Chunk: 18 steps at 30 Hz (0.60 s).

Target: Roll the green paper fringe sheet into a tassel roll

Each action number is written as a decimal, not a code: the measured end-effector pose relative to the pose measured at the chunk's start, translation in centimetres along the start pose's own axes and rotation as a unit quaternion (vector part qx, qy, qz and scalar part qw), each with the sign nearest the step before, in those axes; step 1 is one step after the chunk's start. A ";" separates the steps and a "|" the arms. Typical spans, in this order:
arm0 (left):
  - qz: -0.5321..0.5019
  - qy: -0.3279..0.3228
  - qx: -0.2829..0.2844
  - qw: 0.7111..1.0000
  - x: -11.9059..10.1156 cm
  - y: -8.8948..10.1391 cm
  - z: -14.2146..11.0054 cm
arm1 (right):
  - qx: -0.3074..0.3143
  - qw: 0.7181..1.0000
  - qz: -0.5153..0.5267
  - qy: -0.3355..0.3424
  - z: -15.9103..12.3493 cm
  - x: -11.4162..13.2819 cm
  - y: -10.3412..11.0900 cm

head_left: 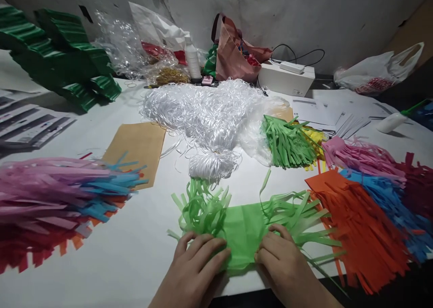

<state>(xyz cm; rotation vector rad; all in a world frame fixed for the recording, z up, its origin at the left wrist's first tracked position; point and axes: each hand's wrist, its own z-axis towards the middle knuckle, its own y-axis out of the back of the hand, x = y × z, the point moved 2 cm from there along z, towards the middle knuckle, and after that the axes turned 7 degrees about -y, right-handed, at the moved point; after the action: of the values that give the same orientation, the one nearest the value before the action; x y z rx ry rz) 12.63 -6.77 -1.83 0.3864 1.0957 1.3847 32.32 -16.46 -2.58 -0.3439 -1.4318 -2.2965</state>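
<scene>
A light green sheet of fringed tissue paper [244, 224] lies flat on the white table in front of me, its middle uncut and its cut strips spreading to both sides. My left hand [199, 263] rests at its near left part, fingers curled onto the paper's edge and fringe. At the near right part, my right hand [282, 260] has its fingers bent round the paper's edge; the thumbs are mostly hidden. Just beyond the sheet sits a tied bundle of white string [213, 163], in front of a large heap of white string [203, 112].
Orange [361, 227], blue [382, 199], pink [365, 159] and darker green fringed paper [287, 141] lie to the right. A multicoloured fringed pile [50, 195] and a brown envelope [137, 150] are left. Behind stand a white bottle [192, 60], a pink bag [233, 51] and a white box [287, 79].
</scene>
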 end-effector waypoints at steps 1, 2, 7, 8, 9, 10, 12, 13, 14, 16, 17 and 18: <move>0.003 -0.013 -0.006 1.000 -0.3 -0.1 0.3 | 0.003 1.000 -0.004 -0.002 0.1 0.0 0.0; 0.006 -0.030 -0.016 0.999 -0.6 -0.2 0.7 | 0.004 1.000 -0.007 -0.004 0.3 0.0 0.0; 0.005 -0.075 -0.019 0.997 -1.3 -1.4 2.2 | 0.057 0.998 0.017 -0.035 0.8 0.1 0.3; 0.003 -0.071 -0.003 0.997 -1.3 -1.6 2.4 | 0.082 0.995 0.030 -0.050 0.9 0.0 0.4; 0.002 -0.064 0.012 0.998 -1.2 -1.6 2.5 | 0.108 0.991 0.044 -0.065 0.9 -0.1 0.6; 0.003 -0.057 0.025 0.998 -1.1 -1.6 2.5 | 0.134 0.986 0.055 -0.079 0.9 -0.2 0.9; 0.008 -0.049 0.053 0.997 -0.9 -1.2 2.3 | 0.177 0.976 0.073 -0.099 1.0 -0.3 1.4; 0.014 -0.042 0.062 0.997 -0.8 -1.0 2.2 | 0.189 0.973 0.079 -0.106 1.0 -0.3 1.7; 0.023 -0.033 0.076 0.996 -0.6 -0.7 2.0 | 0.191 0.972 0.082 -0.109 1.0 -0.3 1.9; 0.048 -0.011 0.097 0.994 -0.4 -0.1 1.6 | 0.171 0.977 0.083 -0.096 1.1 -0.1 2.1; 0.060 -0.001 0.100 0.993 -0.3 0.2 1.4 | 0.154 0.982 0.081 -0.079 1.0 0.0 2.1; 0.071 0.007 0.096 0.993 -0.1 0.4 1.2 | 0.133 0.987 0.075 -0.053 0.9 0.1 1.9</move>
<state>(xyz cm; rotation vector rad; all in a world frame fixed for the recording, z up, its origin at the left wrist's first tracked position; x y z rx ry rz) 13.37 -6.37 -0.85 0.6044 1.2374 1.4123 33.12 -16.37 -0.62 -0.4813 -1.6793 -1.9647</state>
